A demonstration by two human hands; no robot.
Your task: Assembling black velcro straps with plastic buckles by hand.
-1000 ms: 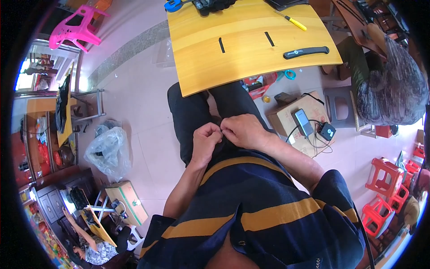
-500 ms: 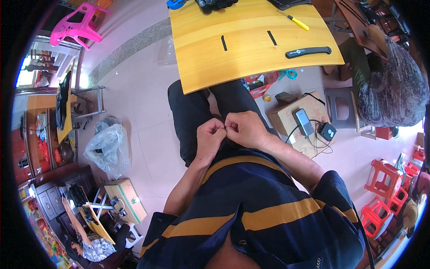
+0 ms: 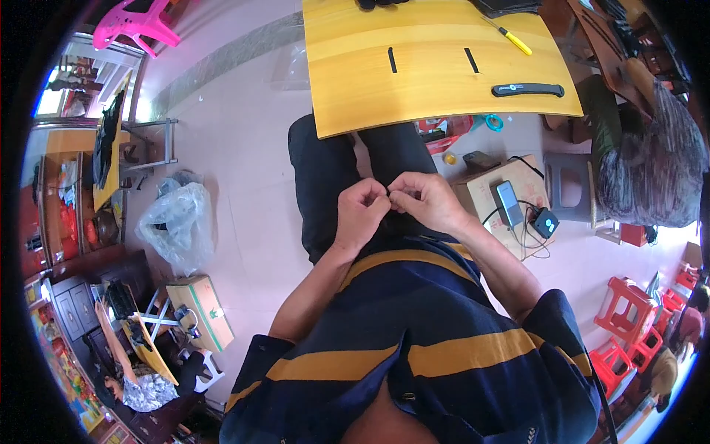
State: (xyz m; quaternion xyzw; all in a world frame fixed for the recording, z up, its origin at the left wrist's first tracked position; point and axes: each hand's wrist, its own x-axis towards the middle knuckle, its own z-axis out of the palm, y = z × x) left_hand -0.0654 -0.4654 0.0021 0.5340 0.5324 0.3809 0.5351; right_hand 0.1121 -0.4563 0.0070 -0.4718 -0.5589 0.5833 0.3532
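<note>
Above my lap, my left hand and my right hand meet with their fingertips pinched close together. Whatever lies between the fingers is too small or too hidden to make out. Beyond my knees stands a yellow wooden table. Two short black strips, a left one and a right one, lie apart on its top. To their right rests a black utility-knife-shaped tool. Farther back is a screwdriver-like tool with a yellow handle.
Right of my legs, a cardboard box carries a phone-like device and a black cabled unit. A clear plastic bag lies on the floor at left. Another person sits at right, near red stools.
My view has shifted, so the table sits farther up and right in it. My hands stay together over my lap; the right fingers are a little more lifted and extended.
</note>
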